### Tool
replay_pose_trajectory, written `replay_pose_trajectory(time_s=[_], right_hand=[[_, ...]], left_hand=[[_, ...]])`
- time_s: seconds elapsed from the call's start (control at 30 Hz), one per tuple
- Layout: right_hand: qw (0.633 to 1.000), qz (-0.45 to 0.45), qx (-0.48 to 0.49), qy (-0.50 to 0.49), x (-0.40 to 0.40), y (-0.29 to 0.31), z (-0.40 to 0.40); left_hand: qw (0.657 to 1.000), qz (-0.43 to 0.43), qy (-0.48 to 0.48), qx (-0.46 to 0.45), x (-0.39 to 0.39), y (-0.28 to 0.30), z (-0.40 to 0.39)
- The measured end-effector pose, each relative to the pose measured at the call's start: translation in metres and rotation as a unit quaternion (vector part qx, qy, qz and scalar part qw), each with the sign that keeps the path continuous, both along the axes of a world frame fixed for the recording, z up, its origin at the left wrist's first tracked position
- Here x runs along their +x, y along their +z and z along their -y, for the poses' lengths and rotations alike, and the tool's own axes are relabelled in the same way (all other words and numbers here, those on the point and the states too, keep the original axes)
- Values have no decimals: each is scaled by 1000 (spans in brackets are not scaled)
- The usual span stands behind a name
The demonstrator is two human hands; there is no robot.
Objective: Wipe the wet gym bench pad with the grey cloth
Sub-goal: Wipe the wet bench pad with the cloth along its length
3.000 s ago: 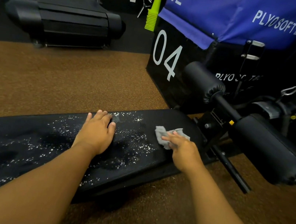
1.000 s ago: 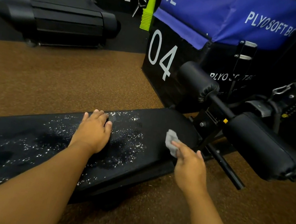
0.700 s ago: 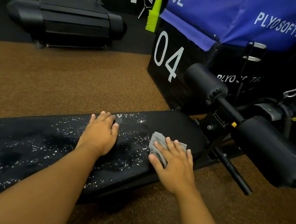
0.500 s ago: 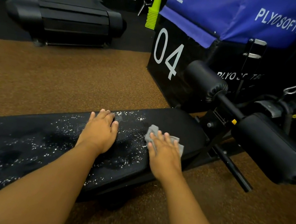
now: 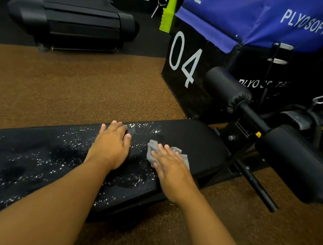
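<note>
Brown speckled rubber flooring [image 5: 73,87] spreads across the room, with a black treadmill [image 5: 72,13] at the far left on a darker strip. Two stacked soft plyo boxes stand at the right: a blue vinyl box marked 02 [image 5: 248,11] on top of a black box marked 04 [image 5: 189,63]. Beside them rises a stack of lime-green plastic cones [image 5: 169,9].

Stretching from lower left toward the centre is the long black padded gym bench pad [image 5: 23,159], the worktop, beaded with bright water droplets over most of its length; its right end looks darker and mostly free of drops. Past that end, two black cylindrical foam leg rollers [image 5: 297,165] sit on a black metal bar.

On the pad, the left hand [image 5: 111,146] lies flat, palm down, fingers close together and reaching the far edge. Just to its right, the right hand [image 5: 170,166] presses palm-down with fingers spread on the small crumpled grey cloth [image 5: 151,152], which lies on the pad near its right end, showing beyond the fingertips and on both sides of the hand.
</note>
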State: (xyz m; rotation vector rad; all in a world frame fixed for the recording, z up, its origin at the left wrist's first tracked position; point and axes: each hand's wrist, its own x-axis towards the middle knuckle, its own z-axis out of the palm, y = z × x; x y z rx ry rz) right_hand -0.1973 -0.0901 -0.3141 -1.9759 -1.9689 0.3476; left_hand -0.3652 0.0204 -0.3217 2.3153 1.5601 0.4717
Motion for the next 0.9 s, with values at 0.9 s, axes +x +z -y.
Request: replay_pose_trajectory(time_s=[0.9], right_hand=[[997, 21, 49, -56, 29, -3, -31]], left_hand=[[1000, 11, -3, -4, -1, 3, 2]])
